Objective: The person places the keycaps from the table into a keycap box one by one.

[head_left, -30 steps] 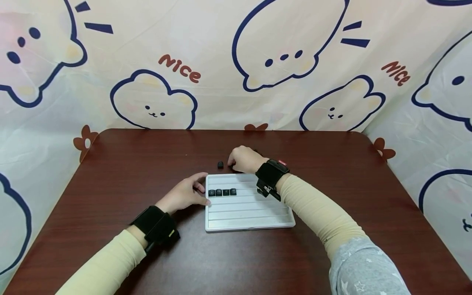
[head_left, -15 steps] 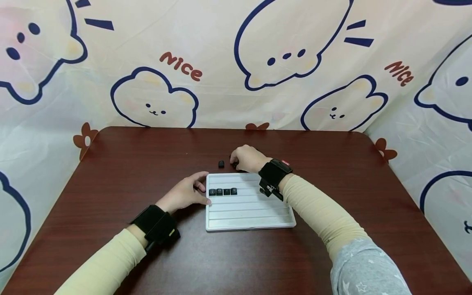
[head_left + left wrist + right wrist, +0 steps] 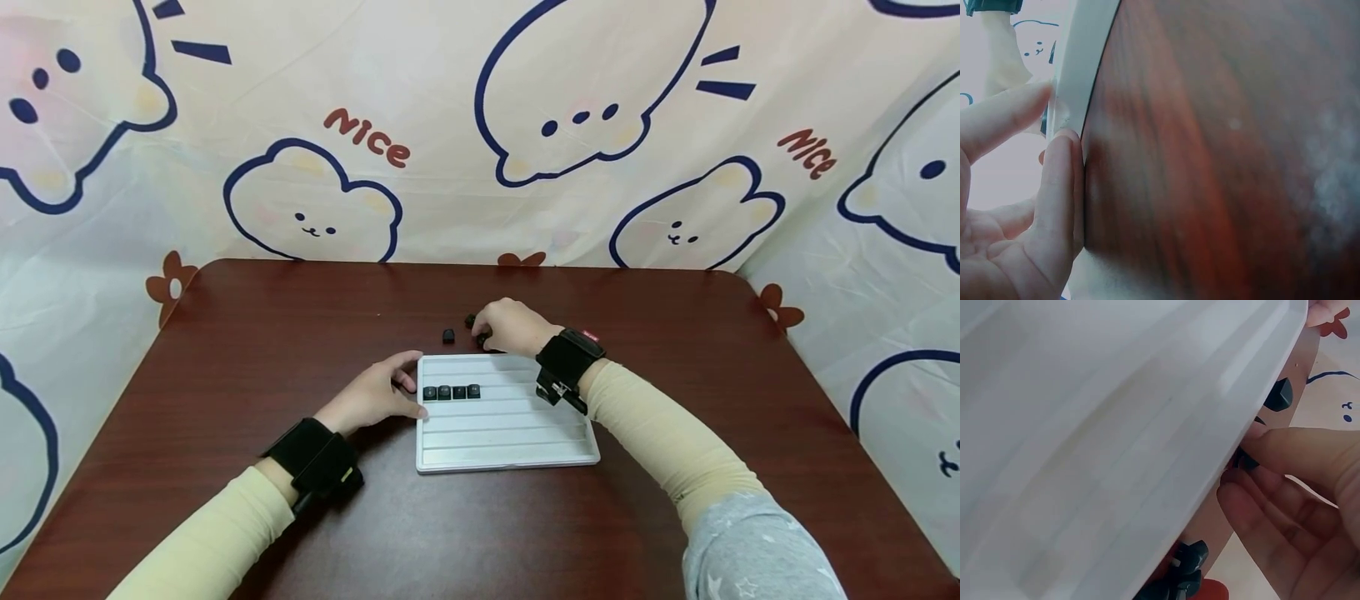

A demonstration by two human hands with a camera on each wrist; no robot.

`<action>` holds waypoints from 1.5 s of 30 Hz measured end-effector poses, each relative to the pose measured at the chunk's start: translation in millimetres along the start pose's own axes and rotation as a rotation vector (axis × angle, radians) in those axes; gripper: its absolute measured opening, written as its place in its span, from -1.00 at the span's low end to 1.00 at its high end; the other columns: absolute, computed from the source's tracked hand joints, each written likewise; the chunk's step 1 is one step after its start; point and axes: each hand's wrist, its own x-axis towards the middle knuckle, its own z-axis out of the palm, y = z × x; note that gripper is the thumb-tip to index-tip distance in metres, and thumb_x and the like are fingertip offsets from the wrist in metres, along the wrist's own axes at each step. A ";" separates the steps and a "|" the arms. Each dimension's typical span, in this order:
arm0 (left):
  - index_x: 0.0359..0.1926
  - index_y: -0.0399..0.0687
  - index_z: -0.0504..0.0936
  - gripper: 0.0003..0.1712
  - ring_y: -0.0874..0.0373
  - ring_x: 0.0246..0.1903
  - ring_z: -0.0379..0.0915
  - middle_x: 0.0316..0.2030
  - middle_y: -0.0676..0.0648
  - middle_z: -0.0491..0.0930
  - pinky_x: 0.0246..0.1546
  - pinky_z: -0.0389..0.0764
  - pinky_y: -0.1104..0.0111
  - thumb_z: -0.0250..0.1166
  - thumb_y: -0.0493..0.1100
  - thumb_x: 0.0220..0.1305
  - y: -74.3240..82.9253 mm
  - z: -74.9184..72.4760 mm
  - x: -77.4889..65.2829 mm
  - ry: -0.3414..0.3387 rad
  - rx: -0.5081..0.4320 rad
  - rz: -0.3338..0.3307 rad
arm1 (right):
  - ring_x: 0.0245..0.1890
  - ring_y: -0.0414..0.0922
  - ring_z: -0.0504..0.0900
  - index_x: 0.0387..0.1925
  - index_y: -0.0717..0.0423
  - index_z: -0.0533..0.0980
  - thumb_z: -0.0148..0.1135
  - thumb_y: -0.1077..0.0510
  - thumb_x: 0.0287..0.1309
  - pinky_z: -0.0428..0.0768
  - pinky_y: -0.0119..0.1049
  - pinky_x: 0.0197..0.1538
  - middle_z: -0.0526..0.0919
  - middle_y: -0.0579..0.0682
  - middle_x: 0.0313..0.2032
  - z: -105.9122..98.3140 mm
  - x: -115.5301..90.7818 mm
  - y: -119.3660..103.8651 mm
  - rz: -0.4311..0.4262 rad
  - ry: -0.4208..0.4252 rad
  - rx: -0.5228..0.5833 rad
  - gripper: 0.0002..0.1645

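Note:
A white ridged tray lies on the table, with a short row of black keycaps near its left side. My left hand rests at the tray's left edge, thumb and index finger spread apart and touching the rim. Beyond the far edge, my right hand pinches a black keycap between thumb and fingers. In the right wrist view, this keycap is mostly hidden by the fingertips. A loose keycap stands to the left of that hand, and another keycap sits just behind its fingertips.
The brown wooden table ends at a patterned cloth hung behind it, with further cloth at both sides. More dark keycaps lie by the tray's far edge in the right wrist view.
My right hand has shifted slightly right and toward the tray with a keycap at its fingertips, exposing another keycap behind them. My left hand and the tray stay in place.

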 end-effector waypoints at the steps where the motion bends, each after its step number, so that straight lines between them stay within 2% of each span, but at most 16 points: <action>1: 0.49 -0.19 0.31 0.03 0.03 -0.32 0.44 -0.18 -0.17 0.54 -0.33 0.45 0.30 0.61 -0.33 0.02 0.0 0.0 -0.2 0.002 0.000 -0.002 | 0.04 0.02 0.65 0.02 0.19 0.71 0.37 0.35 0.26 0.61 -0.18 0.05 0.71 0.12 0.04 -0.4 -1.2 0.2 0.000 0.004 0.000 -0.71; 16: 0.49 -0.17 0.31 0.03 0.03 -0.30 0.43 -0.17 -0.17 0.53 -0.33 0.45 0.30 0.61 -0.34 0.01 1.2 0.6 0.3 -0.008 -0.001 0.000 | 0.10 0.04 0.64 0.03 0.21 0.71 0.43 0.33 0.22 0.60 -0.17 0.09 0.70 0.12 0.04 -8.3 -22.2 0.0 -0.042 0.037 0.002 -0.67; 24: 0.48 -0.17 0.30 0.02 0.03 -0.35 0.44 -0.17 -0.18 0.53 -0.32 0.46 0.29 0.60 -0.34 0.03 1.8 -2.0 0.9 -0.012 0.008 0.005 | 0.10 0.04 0.64 0.02 0.20 0.71 0.45 0.30 0.21 0.58 -0.14 0.13 0.72 0.10 0.01 -8.4 -29.4 -0.6 -0.081 0.043 -0.020 -0.68; 33: 0.48 -0.19 0.30 0.01 0.02 -0.30 0.43 -0.17 -0.19 0.53 -0.34 0.44 0.29 0.60 -0.33 0.02 2.4 -2.8 0.9 -0.013 0.016 0.005 | 0.02 -0.02 0.67 -0.01 0.19 0.73 0.46 0.30 0.20 0.62 -0.21 0.05 0.73 0.07 -0.05 -4.9 -37.2 0.4 -0.105 0.080 -0.032 -0.71; 40: 0.48 -0.19 0.30 0.01 0.02 -0.30 0.43 -0.17 -0.19 0.53 -0.35 0.44 0.30 0.60 -0.33 0.03 2.4 -2.2 1.0 -0.018 0.016 0.001 | -0.01 -0.03 0.66 -0.05 0.18 0.74 0.47 0.30 0.19 0.61 -0.20 0.04 0.73 0.05 -0.09 -1.0 -47.5 0.3 -0.130 0.077 -0.017 -0.73; 45: 0.49 -0.18 0.30 0.02 0.01 -0.26 0.43 -0.17 -0.18 0.53 -0.35 0.44 0.30 0.60 -0.33 0.03 1.5 -0.2 1.0 -0.017 0.015 -0.003 | -0.18 -0.11 0.62 -0.06 0.21 0.74 0.45 0.31 0.20 0.60 -0.26 -0.08 0.73 0.07 -0.10 0.9 -53.6 0.0 -0.150 0.084 -0.001 -0.75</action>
